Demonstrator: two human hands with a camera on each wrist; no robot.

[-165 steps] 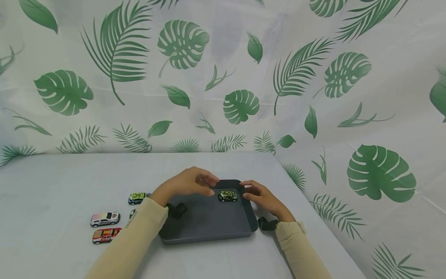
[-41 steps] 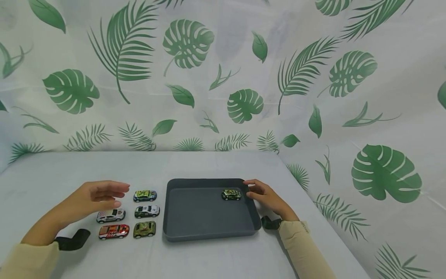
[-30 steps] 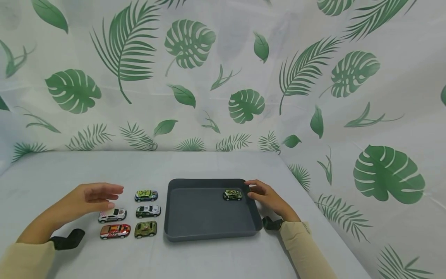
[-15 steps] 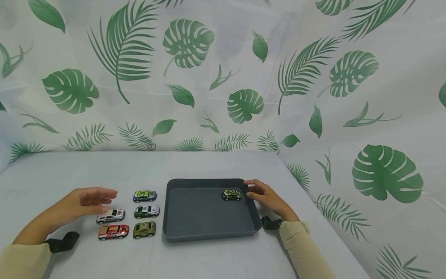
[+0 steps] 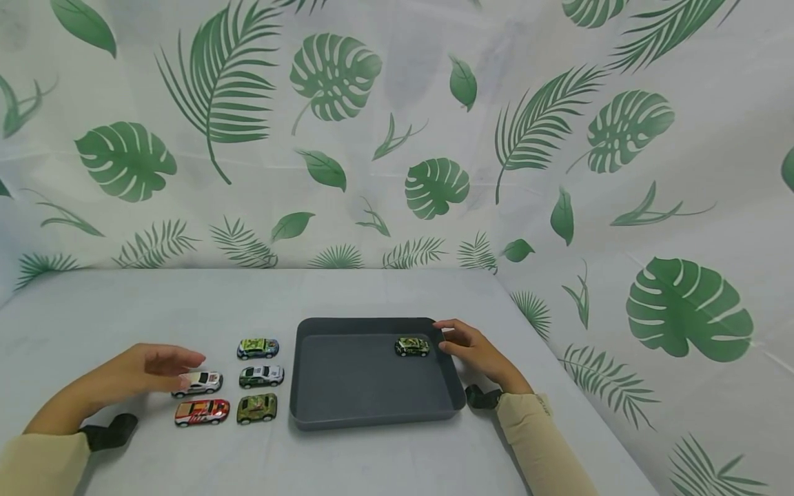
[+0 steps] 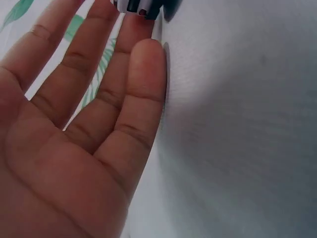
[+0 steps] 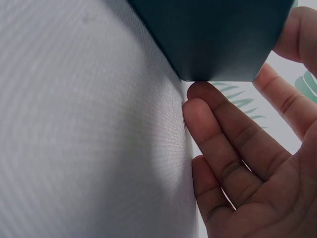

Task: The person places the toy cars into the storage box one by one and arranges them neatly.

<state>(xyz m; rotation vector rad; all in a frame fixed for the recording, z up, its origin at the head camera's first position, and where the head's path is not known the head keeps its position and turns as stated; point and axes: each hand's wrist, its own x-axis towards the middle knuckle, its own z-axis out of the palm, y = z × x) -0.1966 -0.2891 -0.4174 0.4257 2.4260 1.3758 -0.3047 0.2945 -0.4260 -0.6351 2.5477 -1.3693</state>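
My left hand (image 5: 139, 372) hovers low over the table at the left, its thumb and fingers at the rear of a white-and-silver toy car (image 5: 207, 381). In the left wrist view the fingers (image 6: 143, 94) extend loosely, and part of a toy car (image 6: 136, 6) shows at the top edge. My right hand (image 5: 476, 351) rests loosely on the far right corner of a dark grey tray (image 5: 372, 417). The right wrist view shows its fingers (image 7: 213, 129) beside the tray's outer wall (image 7: 213, 44). A camouflage toy car (image 5: 412, 346) sits inside the tray, near that corner.
Left of the tray stand a yellow-green and blue car (image 5: 257, 348), a white-and-green car (image 5: 261, 376) and an olive camouflage car (image 5: 256, 408). A red car (image 5: 201, 412) is just in front of the white-and-silver one. A leaf-print curtain (image 5: 372, 172) hangs behind the table.
My left hand has gone from above the tray to the left, then lowered to the white-and-silver car. The right hand has stayed at the tray's corner.
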